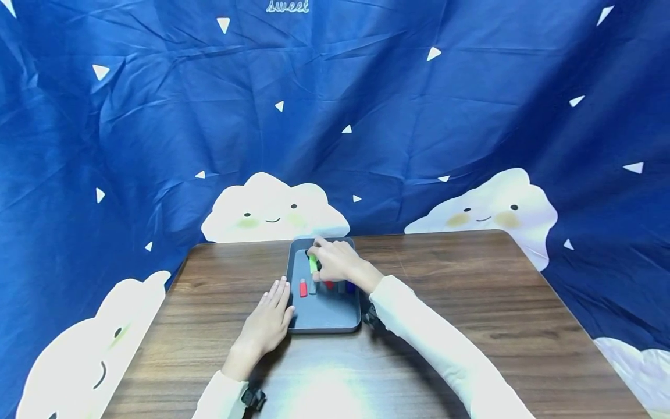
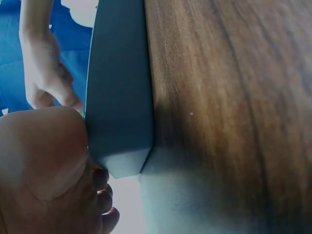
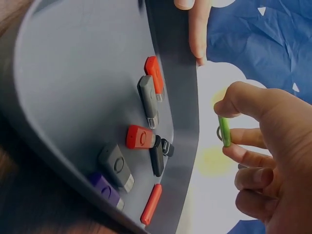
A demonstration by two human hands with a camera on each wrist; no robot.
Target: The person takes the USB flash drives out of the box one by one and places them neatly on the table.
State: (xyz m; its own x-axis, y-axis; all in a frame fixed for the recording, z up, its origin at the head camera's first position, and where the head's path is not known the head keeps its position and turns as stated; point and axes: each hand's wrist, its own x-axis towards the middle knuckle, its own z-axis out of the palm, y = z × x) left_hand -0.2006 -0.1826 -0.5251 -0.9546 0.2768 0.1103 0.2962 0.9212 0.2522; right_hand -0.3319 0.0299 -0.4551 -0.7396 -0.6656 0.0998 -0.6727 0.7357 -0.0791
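My right hand is over the far part of a grey tray. Between thumb and fingertips it pinches a slim green USB flash drive, held above the tray floor in the right wrist view. Below lie several more flash drives: a red one beside a grey one, a red one against a black one, a dark grey one, a purple one and a slim red one. Fingers straight, my left hand rests along the tray's left wall.
The tray stands on a brown wooden table, near its far edge. Behind the table hangs a blue cloth printed with white clouds and triangles. A bright glare shows on the wood in front of the tray.
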